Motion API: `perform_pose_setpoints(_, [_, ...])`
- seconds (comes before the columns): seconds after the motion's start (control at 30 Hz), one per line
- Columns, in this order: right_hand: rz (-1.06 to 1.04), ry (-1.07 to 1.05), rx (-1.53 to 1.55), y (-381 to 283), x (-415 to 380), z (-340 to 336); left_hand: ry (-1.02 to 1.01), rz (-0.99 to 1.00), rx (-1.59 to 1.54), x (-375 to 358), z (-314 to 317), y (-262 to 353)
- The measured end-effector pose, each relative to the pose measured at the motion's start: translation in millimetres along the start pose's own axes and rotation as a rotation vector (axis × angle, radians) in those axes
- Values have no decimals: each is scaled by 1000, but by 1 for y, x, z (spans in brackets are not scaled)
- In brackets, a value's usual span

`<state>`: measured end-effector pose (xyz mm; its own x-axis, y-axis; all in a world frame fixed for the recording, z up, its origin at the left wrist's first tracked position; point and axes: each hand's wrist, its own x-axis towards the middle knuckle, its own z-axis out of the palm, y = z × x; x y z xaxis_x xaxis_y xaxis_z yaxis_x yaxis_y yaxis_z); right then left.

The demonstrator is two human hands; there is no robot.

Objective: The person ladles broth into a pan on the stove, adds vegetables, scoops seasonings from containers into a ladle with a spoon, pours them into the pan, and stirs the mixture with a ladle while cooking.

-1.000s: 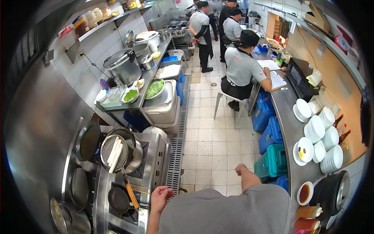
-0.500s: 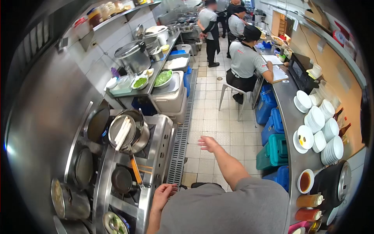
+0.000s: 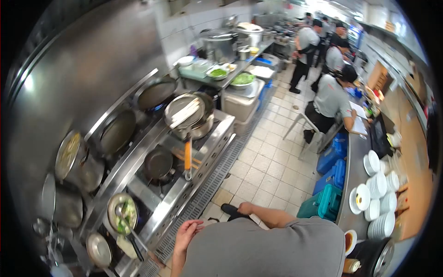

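Note:
My left hand is held in front of my body beside the stove, its fingers loosely bent and apart, nothing in them. Lower over the floor, my right hand hangs close to my dark shoe; its fingers are small and partly turned away. Left of my left hand, a pan of green vegetables sits on a burner with a ladle in it. A small black frying pan stands farther along. Beyond it, a strainer bearing white sticks rests over a pot.
Woks and a deep pot line the stove's back. A drain grate runs along the floor. To the right are a teal bin, a counter with stacked white bowls and a seated person. Other people stand farther back.
The view has swung left, bringing more of the stove into sight. My right hand has dropped from an outstretched position toward my body. My left hand stays near my body.

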<state>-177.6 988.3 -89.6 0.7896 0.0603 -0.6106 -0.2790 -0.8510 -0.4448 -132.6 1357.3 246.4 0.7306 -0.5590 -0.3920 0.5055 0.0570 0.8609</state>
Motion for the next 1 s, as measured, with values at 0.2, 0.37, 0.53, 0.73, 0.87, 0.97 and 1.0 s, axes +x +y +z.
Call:
perform_pose_setpoints(0.2, [234, -8, 1144, -44, 7, -120, 54, 15, -27, -8, -9, 1])
perform_pose_setpoints(0.37, [-189, -180, 1659, -190, 13, -235, 126, 27, -13, 16, -7, 12])
perform_pose_setpoints(0.53, [-350, -458, 1857, -264, 31, -308, 263, 36, -61, 74, 6, 22])
perform_pose_setpoints(0.73, [-135, -222, 1770, -214, -4, -356, 334, 123, -31, 153, 20, 37])
perform_pose_setpoints(0.87, [-212, -269, 1580, -123, -11, -398, 450, 337, 498, 211, 44, 94])
perform_pose_setpoints(0.97, [-198, -238, 1448, -99, -18, -425, 420, 396, 925, 256, 58, 163])
perform_pose_setpoints(1.0, [-202, -225, 1453, -99, -21, -433, 420, 489, 957, 284, 46, 170])
